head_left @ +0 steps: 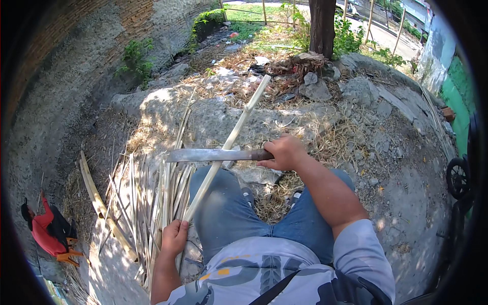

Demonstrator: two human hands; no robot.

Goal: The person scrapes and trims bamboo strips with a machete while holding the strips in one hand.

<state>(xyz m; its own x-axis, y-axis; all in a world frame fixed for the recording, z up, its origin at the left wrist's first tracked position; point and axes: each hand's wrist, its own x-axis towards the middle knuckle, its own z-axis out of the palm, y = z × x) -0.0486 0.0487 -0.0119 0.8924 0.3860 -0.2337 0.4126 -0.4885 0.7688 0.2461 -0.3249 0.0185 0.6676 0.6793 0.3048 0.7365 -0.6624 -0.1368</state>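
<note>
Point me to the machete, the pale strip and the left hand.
Machete (pixel 203 155): head view, on the flat of the blade.
Pale strip (pixel 231 141): head view, along its length, just above the blade.
Left hand (pixel 175 237): head view, on the back of the hand.

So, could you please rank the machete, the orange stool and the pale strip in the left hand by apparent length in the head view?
1. Pale strip: longest.
2. Machete: clearly shorter.
3. Orange stool: smallest here, but it is farther from the camera, so its true rank is unsure.
</note>
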